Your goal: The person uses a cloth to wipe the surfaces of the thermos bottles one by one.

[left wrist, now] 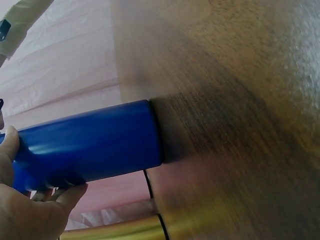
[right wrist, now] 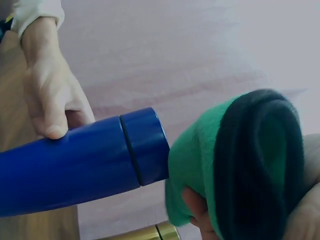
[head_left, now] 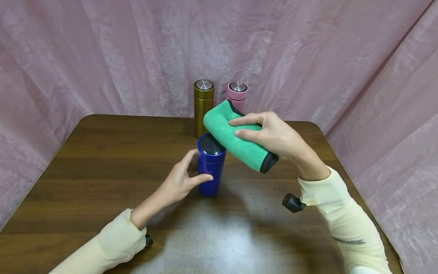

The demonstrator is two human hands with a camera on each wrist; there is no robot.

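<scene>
A blue tumbler (head_left: 210, 171) with a glossy dark lid stands on the table, and my left hand (head_left: 181, 177) grips it around the side, thumb in front. In the left wrist view the lower body of the tumbler (left wrist: 95, 142) meets the wood. My right hand (head_left: 273, 135) holds a folded green cloth (head_left: 236, 139) with black edging, fingers and thumb on its near face. The cloth overlaps the right part of the lid in the head view. From the right wrist, the cloth (right wrist: 195, 155) lies against the top end of the tumbler (right wrist: 90, 160).
Behind the tumbler stand a gold bottle (head_left: 203, 110) and a pink bottle (head_left: 237, 91), both with silver-topped lids; the cloth hides part of the pink one. A brown wooden table (head_left: 102, 163) lies beneath, with pink curtains (head_left: 154, 57) behind and at the sides.
</scene>
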